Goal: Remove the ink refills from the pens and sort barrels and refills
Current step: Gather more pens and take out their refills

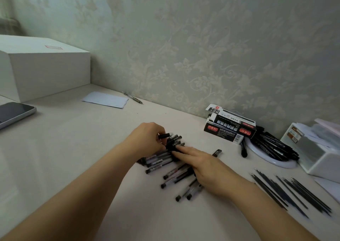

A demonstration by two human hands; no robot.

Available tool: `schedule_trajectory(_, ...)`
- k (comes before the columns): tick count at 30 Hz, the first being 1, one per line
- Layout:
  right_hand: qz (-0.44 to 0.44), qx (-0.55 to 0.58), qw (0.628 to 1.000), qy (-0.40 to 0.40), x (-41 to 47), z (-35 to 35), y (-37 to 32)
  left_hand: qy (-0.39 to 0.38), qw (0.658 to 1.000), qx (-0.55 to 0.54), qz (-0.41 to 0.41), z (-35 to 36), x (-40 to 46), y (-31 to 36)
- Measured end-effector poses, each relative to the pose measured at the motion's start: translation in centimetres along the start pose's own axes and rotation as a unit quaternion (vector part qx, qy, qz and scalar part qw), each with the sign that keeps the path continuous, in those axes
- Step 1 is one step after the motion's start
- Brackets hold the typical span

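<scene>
Fingers (pixel 179 149) of right hand (pixel 206 165) lie straight across barrels (pixel 160 162).

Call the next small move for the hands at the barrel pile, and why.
Probably lift the right hand off the barrel pile: its straight fingers press the pile flat while the left hand grips a bunch of barrels, apparently gathering them.

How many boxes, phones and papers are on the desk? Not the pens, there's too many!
Big white box: 1
Pen boxes: 2, stacked
White organiser box: 1
Phone: 1
Paper sheet: 1, possibly more beneath
Total: 6
</scene>
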State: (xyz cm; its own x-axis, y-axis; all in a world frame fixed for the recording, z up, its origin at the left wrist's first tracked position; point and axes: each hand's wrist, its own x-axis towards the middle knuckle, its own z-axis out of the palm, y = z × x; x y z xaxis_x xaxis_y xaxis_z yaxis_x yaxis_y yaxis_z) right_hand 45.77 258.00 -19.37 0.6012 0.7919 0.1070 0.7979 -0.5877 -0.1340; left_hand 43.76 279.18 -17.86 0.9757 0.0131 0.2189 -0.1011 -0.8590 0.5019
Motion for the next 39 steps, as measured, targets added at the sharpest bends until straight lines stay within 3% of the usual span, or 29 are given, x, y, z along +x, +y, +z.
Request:
schedule_trajectory(15, 0.033, 0.008, 0.999, 0.013, -2.9, -1.1, 2.8, -0.011, 1.0, 0.0, -0.007, -0.3, 0.2, -0.6)
schedule_trajectory(23, 0.093, 0.054, 0.981, 0.162, -3.0, -3.2, 3.3, -0.002, 1.0, -0.002, -0.017, -1.1, 0.4, -1.5)
schedule_trajectory(26, 0.137, 0.075, 0.976, 0.15, -4.3, -4.4, 4.2, -0.02, 1.0, 0.003, -0.014, -0.8, 0.4, -1.5)
schedule_trajectory(30, 0.169, 0.114, 0.976, 0.072, -6.0, -4.0, 4.1, -0.039, 0.999, 0.014, -0.006, -0.2, 0.4, -1.3)
schedule_trajectory(33, 0.153, 0.122, 0.979, 0.057, -6.2, -2.7, 3.7, -0.035, 0.999, 0.031, 0.008, 0.4, 0.4, -1.0)
schedule_trajectory(39, 0.073, 0.094, 0.985, 0.122, -5.3, -2.1, 2.3, -0.004, 0.999, 0.045, 0.016, 1.1, 0.5, -0.4)
